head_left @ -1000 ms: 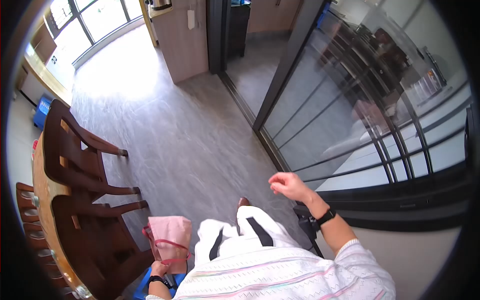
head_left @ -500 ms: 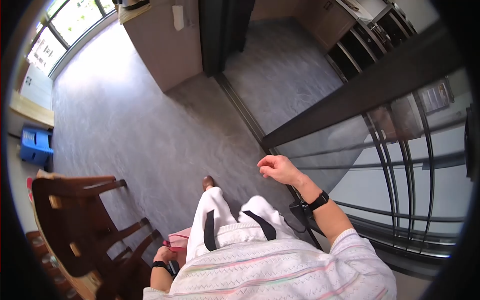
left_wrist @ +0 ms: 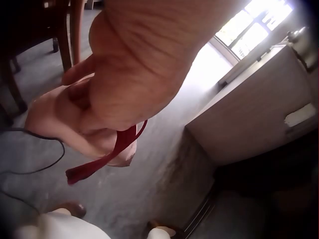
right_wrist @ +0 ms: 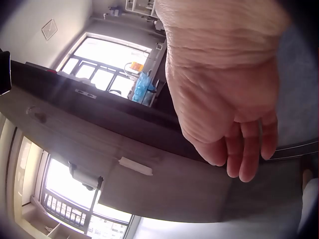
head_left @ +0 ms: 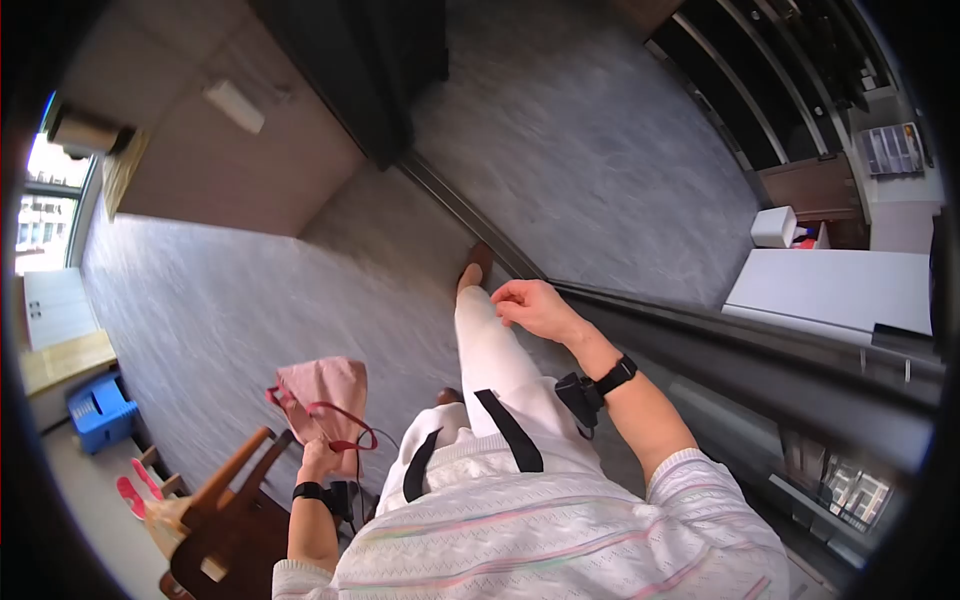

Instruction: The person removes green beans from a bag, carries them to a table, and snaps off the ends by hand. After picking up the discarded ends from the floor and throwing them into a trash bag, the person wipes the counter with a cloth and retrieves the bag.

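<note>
In the head view my left hand (head_left: 318,460) grips a pink bag (head_left: 328,388) with red straps, at my left side above the floor. The left wrist view shows the fingers curled at the bag's top, with a red strap (left_wrist: 99,162) hanging below the palm; the hand hides part of the bag. My right hand (head_left: 540,308) hangs in front of me, its fingers loosely curled around nothing. Seen from the right wrist, that hand (right_wrist: 219,109) points downward, nothing in its palm.
A sliding-door track (head_left: 465,210) crosses the floor ahead, beside my front shoe (head_left: 480,262). A wooden cabinet panel (head_left: 240,150) stands ahead left. Dark wooden chair (head_left: 230,530) and blue plastic object (head_left: 102,412) are at left. A dark door frame (head_left: 720,350) runs along my right.
I have stepped forward and my view has turned right, towards the doorway. The bag stays in my left hand and shows more fully than half a second ago. My right hand stays empty.
</note>
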